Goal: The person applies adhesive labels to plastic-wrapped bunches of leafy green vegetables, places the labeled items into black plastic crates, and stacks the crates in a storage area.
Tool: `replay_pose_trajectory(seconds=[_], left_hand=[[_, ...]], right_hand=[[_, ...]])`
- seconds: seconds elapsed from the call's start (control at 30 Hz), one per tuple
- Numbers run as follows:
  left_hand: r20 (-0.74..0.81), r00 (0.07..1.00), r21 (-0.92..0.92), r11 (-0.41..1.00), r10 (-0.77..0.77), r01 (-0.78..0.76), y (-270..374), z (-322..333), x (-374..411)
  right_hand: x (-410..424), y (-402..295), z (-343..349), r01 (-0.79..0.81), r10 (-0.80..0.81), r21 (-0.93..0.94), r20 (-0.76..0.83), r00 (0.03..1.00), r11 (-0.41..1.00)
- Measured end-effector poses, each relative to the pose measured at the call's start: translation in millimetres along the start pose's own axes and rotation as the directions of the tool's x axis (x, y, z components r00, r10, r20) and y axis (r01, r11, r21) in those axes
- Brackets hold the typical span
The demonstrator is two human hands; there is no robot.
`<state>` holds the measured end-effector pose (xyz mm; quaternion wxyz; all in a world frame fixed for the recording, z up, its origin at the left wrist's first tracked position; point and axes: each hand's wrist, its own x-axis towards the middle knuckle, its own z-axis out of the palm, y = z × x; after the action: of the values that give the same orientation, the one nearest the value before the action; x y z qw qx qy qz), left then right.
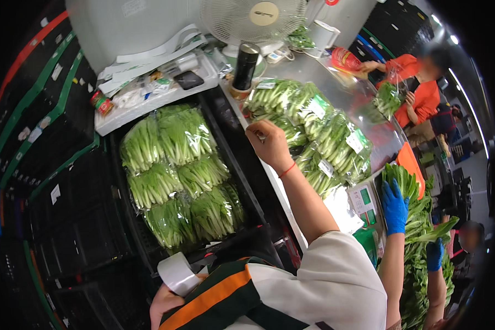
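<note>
My left hand (165,303), low beside my apron, grips a white roll of labels or tape (176,273). My right hand (271,145) is raised over the near edge of the steel table, fingers curled; whether something small is pinched in them is unclear. Just beyond it lie several clear bags of leafy greens (334,138), some bearing printed labels. To the left, a black crate (247,198) holds several bagged bunches of greens (181,165) in rows, with no labels visible on them.
A foam tray (156,103) with paper strips and a phone (189,80) sits behind the crate. A black flask (246,66) and fan (260,20) stand farther back. At right, a co-worker's blue-gloved hands (395,208) handle loose greens beside a scale (365,202). Stacked crates (82,206) line the left.
</note>
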<state>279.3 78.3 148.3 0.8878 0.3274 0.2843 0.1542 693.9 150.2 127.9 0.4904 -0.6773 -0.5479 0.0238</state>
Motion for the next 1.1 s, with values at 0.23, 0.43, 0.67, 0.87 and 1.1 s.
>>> replay_pose_trajectory(seconds=[0.23, 0.43, 0.67, 0.87, 1.1], left_hand=[[-0.224, 0.909, 0.622, 0.667, -0.351, 0.411, -35, -54, 22], [-0.382, 0.898, 0.381, 0.848, -0.219, 0.369, -32, -35, -2], [-0.388, 0.910, 0.170, 0.960, -0.144, 0.224, -28, -30, 0], [-0.412, 0.905, 0.253, 0.967, 0.110, -0.002, -22, -47, 38], [-0.439, 0.866, 0.146, 0.970, 0.238, -0.192, -11, -21, 84]], right_hand=[[-18, 68, 178, -0.334, 0.357, -0.151, 0.165, 0.919, 0.930], [51, 55, 212, -0.721, 0.746, -0.194, 0.160, 0.646, 0.665], [32, 65, 197, -0.652, 0.606, 0.272, 0.241, 0.758, 0.708], [23, 37, 62, -0.472, 0.539, 0.317, -0.166, 0.826, 0.822], [-55, -35, 45, 0.034, -0.004, -0.133, 0.225, 0.974, 0.991]])
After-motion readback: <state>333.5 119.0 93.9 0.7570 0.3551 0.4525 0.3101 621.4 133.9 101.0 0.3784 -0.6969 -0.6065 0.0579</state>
